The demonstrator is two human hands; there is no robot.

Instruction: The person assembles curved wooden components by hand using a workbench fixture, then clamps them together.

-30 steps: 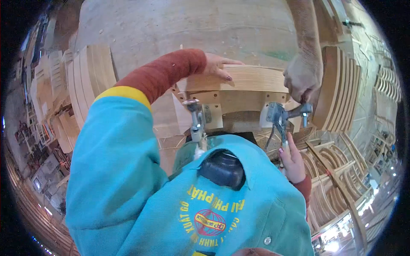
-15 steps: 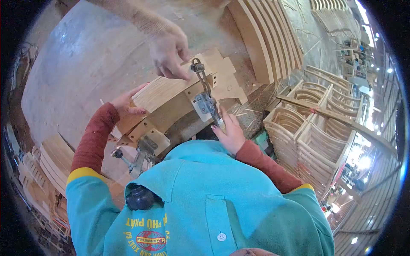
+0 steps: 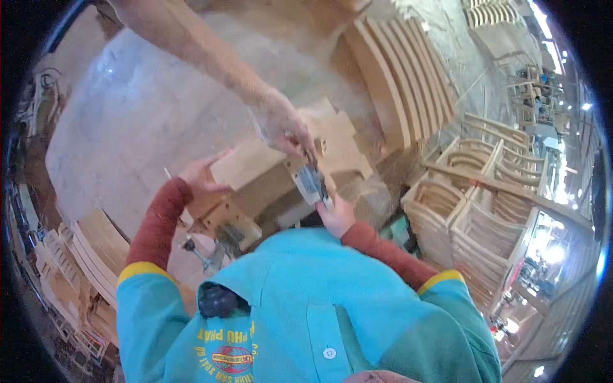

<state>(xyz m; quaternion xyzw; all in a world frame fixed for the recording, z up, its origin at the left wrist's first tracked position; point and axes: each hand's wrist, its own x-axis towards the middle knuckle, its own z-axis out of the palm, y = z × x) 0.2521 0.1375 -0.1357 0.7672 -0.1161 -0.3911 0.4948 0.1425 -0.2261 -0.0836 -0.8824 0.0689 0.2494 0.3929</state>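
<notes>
My left hand (image 3: 199, 177) is at the left end of the curved wooden piece (image 3: 258, 180), fingers and thumb spread apart against it. My right hand (image 3: 337, 216) is closed round the handle of a metal toggle clamp (image 3: 310, 181), with its fingers partly hidden. Another person's hand (image 3: 287, 131) reaches in from the top left and touches the clamp's upper end, covering much of its arm. A second metal clamp (image 3: 203, 254) sits near my body on the left, beside a wooden block (image 3: 236, 220) with holes.
Under the work lies a broad dusty surface (image 3: 121, 134). A flat cut-out board (image 3: 348, 150) is just beyond the clamp. Curved wooden parts (image 3: 399, 80) stand in a row at the upper right. Stacked wooden frames (image 3: 479, 204) are on the right, and more curved pieces (image 3: 102, 246) on the left.
The other person's hand has moved right and down from the wood onto the clamp's upper end. My left hand's fingers are spread wider; my right hand has closed further round the handle. The view has shifted slightly.
</notes>
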